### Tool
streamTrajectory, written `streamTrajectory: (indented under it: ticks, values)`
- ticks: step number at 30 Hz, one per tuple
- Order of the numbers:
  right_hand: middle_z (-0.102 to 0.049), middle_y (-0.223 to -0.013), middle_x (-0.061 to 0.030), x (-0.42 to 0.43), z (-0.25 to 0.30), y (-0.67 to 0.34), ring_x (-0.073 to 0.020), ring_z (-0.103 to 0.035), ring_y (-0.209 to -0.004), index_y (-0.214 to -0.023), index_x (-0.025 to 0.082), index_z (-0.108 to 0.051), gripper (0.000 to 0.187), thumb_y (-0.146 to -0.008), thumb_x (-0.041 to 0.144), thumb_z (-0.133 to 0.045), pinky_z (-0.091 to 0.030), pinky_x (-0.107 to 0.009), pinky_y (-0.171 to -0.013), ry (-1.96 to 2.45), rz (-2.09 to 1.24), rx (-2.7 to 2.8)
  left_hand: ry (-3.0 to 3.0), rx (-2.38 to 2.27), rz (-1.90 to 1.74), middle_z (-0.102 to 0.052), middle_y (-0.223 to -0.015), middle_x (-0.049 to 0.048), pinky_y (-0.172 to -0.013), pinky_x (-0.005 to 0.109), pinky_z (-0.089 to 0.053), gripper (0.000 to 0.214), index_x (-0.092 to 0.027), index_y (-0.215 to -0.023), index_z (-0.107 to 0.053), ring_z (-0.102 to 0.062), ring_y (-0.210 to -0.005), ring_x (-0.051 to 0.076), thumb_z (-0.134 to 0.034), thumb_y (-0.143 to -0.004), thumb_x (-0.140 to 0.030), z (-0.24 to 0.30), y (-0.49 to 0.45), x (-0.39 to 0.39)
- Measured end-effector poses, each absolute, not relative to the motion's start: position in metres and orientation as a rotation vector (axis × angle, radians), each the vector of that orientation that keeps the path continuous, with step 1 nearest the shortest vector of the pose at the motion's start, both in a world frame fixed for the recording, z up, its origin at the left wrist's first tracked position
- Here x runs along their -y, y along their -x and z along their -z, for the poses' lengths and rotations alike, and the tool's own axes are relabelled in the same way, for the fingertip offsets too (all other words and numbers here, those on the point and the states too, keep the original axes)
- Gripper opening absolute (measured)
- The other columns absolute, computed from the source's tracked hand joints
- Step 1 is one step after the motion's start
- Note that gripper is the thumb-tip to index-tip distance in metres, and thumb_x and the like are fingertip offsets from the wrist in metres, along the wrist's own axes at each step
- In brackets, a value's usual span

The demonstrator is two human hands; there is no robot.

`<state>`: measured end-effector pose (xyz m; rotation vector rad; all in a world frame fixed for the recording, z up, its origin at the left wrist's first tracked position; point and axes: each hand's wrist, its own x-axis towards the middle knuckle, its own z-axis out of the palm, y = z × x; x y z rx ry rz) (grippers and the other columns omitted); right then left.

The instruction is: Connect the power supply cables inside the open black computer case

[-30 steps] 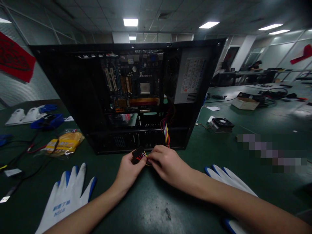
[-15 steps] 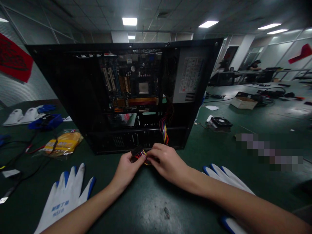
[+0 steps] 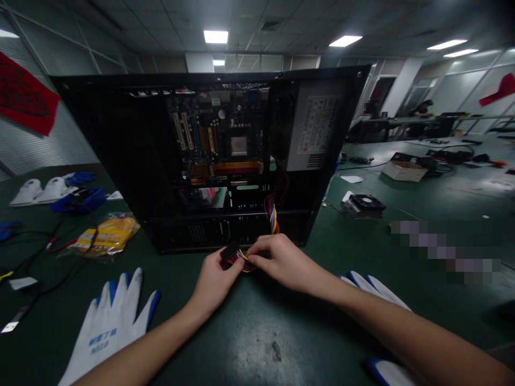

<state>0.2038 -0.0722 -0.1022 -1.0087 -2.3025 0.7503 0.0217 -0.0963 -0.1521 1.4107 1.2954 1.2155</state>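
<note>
PSU connector (image 3: 230,250) (blk) is just in front of open PC case (image 3: 209,216); your L hand (image 3: 212,277) has fingers clamped on it, prob. steadying it while your R hand (image 3: 284,262) pinches its wires (image 3: 243,256).

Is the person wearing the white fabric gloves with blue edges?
No, the left hand and right hand are bare, and those white gloves lie on the dark green tabletop.

Black connector (image 3: 230,251) in left hand (image 3: 214,274)
</note>
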Motion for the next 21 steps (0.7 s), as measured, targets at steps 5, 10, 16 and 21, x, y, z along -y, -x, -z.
streamTrajectory:
  ticks: [5,10,16,21]
  values:
    - [-0.067,-0.086,-0.0069,0.077,0.113,-0.200,-0.0153,-0.061,-0.078,-0.090,0.013,-0.074,0.017,-0.090,0.012,-0.056,-0.047,-0.026,-0.073,0.909,-0.490,2.384,-1.293,-1.191,-1.139,-0.072,-0.082,0.0049,-0.075,0.028,-0.048,0.025,-0.013,-0.083,-0.071,-0.063,-0.079,0.019,-0.075,-0.072,-0.035,0.150,-0.017,0.097]
    - [-0.064,-0.086,-0.0070,0.077,0.117,-0.201,-0.0149,-0.060,-0.077,-0.091,0.013,-0.073,0.018,-0.091,0.012,-0.055,-0.048,-0.025,-0.071,0.862,-0.441,2.391,-1.204,-1.102,-1.098,-0.073,-0.088,0.0063,-0.077,0.027,-0.047,0.026,-0.012,-0.088,-0.073,-0.062,-0.082,0.018,-0.077,-0.073,-0.033,0.155,-0.009,0.098]
    - [-0.063,-0.086,-0.0076,0.076,0.115,-0.203,-0.0150,-0.058,-0.076,-0.089,0.012,-0.071,0.018,-0.092,0.011,-0.053,-0.047,-0.026,-0.071,0.847,-0.395,2.424,-1.179,-1.129,-1.093,-0.074,-0.090,0.0075,-0.081,0.029,-0.048,0.028,-0.012,-0.087,-0.073,-0.063,-0.084,0.019,-0.078,-0.073,-0.036,0.154,-0.012,0.097]
    - [-0.066,-0.087,-0.0069,0.073,0.109,-0.204,-0.0148,-0.061,-0.078,-0.090,0.013,-0.070,0.018,-0.093,0.013,-0.052,-0.047,-0.027,-0.074,0.911,-0.567,2.345,-1.218,-1.193,-1.085,-0.075,-0.095,0.0086,-0.083,0.033,-0.049,0.034,-0.012,-0.092,-0.072,-0.065,-0.087,0.022,-0.076,-0.073,-0.039,0.149,-0.014,0.097]
